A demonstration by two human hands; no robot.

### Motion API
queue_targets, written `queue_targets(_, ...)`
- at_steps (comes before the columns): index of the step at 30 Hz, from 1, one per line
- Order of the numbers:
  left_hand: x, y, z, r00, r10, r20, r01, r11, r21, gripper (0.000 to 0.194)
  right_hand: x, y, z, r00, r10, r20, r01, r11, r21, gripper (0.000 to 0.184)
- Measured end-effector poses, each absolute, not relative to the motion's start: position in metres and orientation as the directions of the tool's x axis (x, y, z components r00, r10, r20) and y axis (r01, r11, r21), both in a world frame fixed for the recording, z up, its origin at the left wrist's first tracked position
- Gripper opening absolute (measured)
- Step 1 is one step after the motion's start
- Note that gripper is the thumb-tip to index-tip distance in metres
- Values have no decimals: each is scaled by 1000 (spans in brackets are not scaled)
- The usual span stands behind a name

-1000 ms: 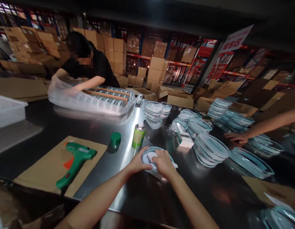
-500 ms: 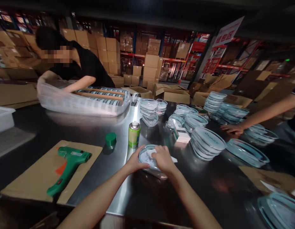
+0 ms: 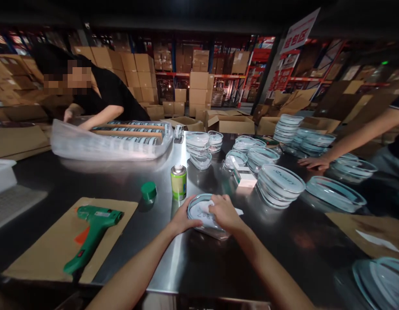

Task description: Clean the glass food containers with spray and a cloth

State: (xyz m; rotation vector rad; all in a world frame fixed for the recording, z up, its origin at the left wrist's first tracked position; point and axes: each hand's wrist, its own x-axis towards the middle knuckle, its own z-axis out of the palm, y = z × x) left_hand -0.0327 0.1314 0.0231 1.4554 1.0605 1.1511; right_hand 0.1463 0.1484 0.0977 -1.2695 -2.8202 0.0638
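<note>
Head view: glass dish (image 3: 199, 214) on steel tabletop (image 3: 199, 269), 12 o'clock, unmoved since earlier frame. Left hand (image 3: 186, 221): fingers clasping dish rim. Right hand (image 3: 225, 212): fingers clenched on white cloth (image 3: 215, 203), pressed to dish. Aerosol can (image 3: 179, 183) at 11 o'clock.

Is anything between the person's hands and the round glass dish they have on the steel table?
On the right side, yes: a white cloth lies between the right hand and the round glass dish. The left hand is at the dish's rim, with nothing visible between them.
</note>
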Motion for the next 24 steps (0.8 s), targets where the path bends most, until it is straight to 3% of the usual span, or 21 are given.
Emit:
queue_targets(16, -34, 130, 26, 159, 974, 159, 53, -169, 984, 100, 147, 150, 95, -661, 749, 46, 742, 661, -107, 26)
queue_targets(20, -32, 130, 27, 157, 973, 167, 33, -174, 984, 99, 142, 150, 94, -619, 773, 138, 757, 634, -158, 25)
queue_targets(24, -33, 129, 28, 134, 976, 172, 34, -178, 983, 100, 157, 144, 82, -595, 737, 321, 671, 675, -306, 15)
